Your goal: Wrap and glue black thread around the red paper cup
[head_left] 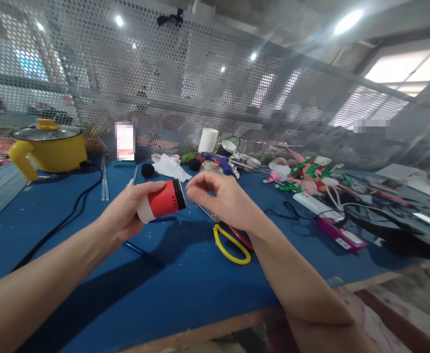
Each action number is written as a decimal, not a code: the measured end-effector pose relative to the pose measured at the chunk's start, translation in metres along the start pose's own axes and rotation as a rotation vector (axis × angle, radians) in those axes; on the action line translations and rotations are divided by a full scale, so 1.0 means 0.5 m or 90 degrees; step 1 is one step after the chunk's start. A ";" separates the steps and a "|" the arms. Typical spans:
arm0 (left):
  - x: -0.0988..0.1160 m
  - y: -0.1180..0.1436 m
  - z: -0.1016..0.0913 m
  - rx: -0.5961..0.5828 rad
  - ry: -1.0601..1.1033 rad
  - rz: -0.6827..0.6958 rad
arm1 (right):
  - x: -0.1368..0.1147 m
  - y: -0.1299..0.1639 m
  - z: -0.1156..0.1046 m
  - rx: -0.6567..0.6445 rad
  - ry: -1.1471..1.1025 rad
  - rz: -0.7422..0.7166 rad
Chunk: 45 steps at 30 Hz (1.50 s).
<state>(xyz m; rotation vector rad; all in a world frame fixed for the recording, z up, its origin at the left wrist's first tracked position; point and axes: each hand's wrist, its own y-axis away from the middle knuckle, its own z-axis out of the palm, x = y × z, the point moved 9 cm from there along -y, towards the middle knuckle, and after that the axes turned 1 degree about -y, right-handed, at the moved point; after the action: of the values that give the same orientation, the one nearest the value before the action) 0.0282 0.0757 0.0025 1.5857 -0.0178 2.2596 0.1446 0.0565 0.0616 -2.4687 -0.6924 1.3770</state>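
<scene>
My left hand (129, 208) is wrapped round a small red and white paper cup (160, 200) with a black rim or lid, tipped on its side so that end faces right. Just right of that end is my right hand (218, 196), its thumb and fingertips drawn together in a pinch; whatever they hold, if anything, is too small to make out. Below my right wrist lie scissors with a yellow handle loop (233, 252) and a red one. A blue stick-like thing (136, 248) rests on the table under my left hand.
A yellow electric pot (53, 149) with a cord stands at the left. Behind my hands are a blue glue gun (217, 161), stacked white cups (208, 140) and black pompoms (148, 170). Artificial flowers (310, 176) and a purple power strip (342, 235) lie right on the blue table (200, 294).
</scene>
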 end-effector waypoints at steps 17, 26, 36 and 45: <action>-0.004 -0.003 -0.005 0.001 -0.092 0.030 | 0.033 0.007 0.044 -0.091 -0.093 0.092; 0.009 0.004 0.005 -0.015 -0.150 0.098 | 0.049 0.013 0.050 -0.094 -0.231 0.136; -0.004 -0.008 0.014 -0.149 -0.177 0.005 | 0.070 0.034 0.039 -0.013 -0.187 0.096; -0.021 -0.021 -0.010 -0.073 -0.122 -0.077 | 0.031 0.051 0.062 -0.027 0.029 -0.070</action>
<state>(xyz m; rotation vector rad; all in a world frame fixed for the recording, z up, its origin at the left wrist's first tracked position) 0.0301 0.0834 -0.0110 1.6892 -0.0980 1.9739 0.1324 0.0416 0.0232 -2.4457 -0.8411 1.2746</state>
